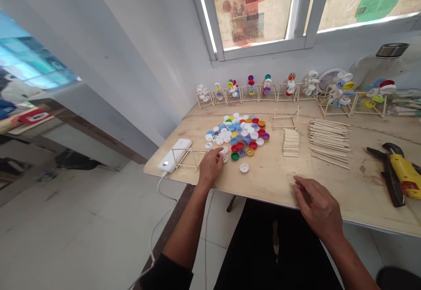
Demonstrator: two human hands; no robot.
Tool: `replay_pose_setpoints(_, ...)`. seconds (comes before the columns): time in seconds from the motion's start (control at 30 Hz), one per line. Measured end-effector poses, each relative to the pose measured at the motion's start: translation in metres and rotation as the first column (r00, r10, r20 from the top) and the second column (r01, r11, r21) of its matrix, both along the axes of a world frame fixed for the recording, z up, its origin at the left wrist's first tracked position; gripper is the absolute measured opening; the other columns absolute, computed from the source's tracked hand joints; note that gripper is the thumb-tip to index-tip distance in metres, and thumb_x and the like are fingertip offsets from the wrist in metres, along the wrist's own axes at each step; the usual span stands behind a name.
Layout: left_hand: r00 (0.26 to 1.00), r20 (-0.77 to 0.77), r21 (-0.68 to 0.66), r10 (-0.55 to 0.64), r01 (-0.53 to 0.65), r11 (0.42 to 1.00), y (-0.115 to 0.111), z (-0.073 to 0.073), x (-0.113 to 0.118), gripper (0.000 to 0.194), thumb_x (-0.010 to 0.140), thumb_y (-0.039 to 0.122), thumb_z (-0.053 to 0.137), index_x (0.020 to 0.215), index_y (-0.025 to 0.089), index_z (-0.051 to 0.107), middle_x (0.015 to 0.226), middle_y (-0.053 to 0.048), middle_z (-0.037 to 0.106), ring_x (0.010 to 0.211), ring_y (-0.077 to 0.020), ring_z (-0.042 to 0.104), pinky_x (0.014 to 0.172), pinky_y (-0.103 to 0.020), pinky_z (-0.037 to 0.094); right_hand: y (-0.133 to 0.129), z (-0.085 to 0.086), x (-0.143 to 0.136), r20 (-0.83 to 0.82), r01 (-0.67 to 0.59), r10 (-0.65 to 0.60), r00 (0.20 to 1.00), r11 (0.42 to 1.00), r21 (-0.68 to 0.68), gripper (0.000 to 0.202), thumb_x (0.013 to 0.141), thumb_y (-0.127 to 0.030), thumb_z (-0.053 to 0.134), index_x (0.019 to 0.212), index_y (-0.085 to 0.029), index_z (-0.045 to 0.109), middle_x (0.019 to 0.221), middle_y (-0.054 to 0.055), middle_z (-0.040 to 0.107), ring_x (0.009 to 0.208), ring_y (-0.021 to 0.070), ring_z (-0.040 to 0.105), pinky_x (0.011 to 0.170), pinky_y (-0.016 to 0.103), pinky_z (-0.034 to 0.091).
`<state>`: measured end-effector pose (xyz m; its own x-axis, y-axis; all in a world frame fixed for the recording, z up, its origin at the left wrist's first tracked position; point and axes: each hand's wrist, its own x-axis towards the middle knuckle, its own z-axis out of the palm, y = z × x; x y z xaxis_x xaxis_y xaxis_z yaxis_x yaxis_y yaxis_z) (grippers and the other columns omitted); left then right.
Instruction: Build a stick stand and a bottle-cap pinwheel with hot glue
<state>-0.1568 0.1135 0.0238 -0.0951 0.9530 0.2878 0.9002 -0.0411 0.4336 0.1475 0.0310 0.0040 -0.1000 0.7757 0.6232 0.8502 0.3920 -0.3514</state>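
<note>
My left hand (210, 166) rests at the front edge of a pile of colourful plastic bottle caps (245, 133). Its bent fingers are closed about a white bottle cap (225, 159), partly hidden by them. Another single white cap (244, 168) lies apart, to the right of that hand. Just left of the hand stands a small frame of wooden sticks (188, 164), partly over a white power bank (175, 155). My right hand (318, 206) hovers over the table's front edge, fingers loosely curved and nothing visible in them.
Behind the caps, stick frames carrying cap wheels (251, 86) stand in a row along the wall. A bare stick frame (286, 119), short sticks (291, 143) and long sticks (329, 139) lie right of the pile. A yellow glue gun (403, 171) is far right; a white cable (158, 189) hangs left.
</note>
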Motion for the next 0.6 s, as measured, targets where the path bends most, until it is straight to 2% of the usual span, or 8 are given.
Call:
replay_pose_setpoints(0.1, 0.999, 0.036, 0.031, 0.041, -0.042, 0.999, -0.010, -0.004, 0.002, 0.034, 0.080, 0.027, 0.051, 0.113, 0.020, 0.058, 0.091, -0.005, 0.065, 0.082, -0.0190, 0.060, 0.075, -0.031, 0.046, -0.001, 0.002, 0.001, -0.031, -0.002, 0.001, 1.000, 0.999, -0.040, 0.025, 0.088, -0.029, 0.046, 0.106, -0.020, 0.061, 0.092, 0.005, 0.068, 0.081, 0.0176, 0.064, 0.073, 0.029, 0.048)
replay_pose_setpoints(0.2, 0.996, -0.030, 0.034, 0.082, -0.081, 0.996, -0.017, -0.007, 0.006, 0.036, 0.078, 0.035, 0.056, 0.110, 0.019, 0.059, 0.090, -0.006, 0.065, 0.086, -0.0218, 0.059, 0.079, -0.034, 0.045, 0.000, 0.005, 0.003, -0.088, -0.013, 0.001, 0.996, 0.991, -0.136, 0.025, 0.087, -0.032, 0.047, 0.106, -0.021, 0.060, 0.096, 0.004, 0.068, 0.083, 0.0168, 0.064, 0.073, 0.028, 0.049)
replay_pose_setpoints(0.37, 0.985, -0.112, 0.042, 0.134, -0.130, 0.991, -0.019, -0.008, 0.013, 0.032, 0.077, 0.035, 0.055, 0.104, 0.019, 0.062, 0.091, -0.008, 0.064, 0.091, -0.0244, 0.058, 0.081, -0.037, 0.043, 0.001, 0.007, 0.005, -0.217, -0.048, -0.014, 0.976, 0.960, -0.276, 0.026, 0.086, -0.037, 0.048, 0.103, -0.023, 0.061, 0.096, 0.002, 0.067, 0.083, 0.0162, 0.064, 0.077, 0.030, 0.050)
replay_pose_setpoints(0.6, 0.983, -0.038, 0.027, 0.179, -0.178, 0.984, -0.016, -0.005, 0.015, 0.026, 0.075, 0.031, 0.056, 0.097, 0.018, 0.062, 0.084, -0.007, 0.064, 0.087, -0.0244, 0.058, 0.078, -0.038, 0.043, 0.001, 0.007, 0.005, -0.265, -0.064, -0.020, 0.964, 0.949, -0.308, 0.025, 0.086, -0.036, 0.048, 0.102, -0.023, 0.061, 0.098, 0.003, 0.067, 0.088, 0.0182, 0.064, 0.083, 0.033, 0.049)
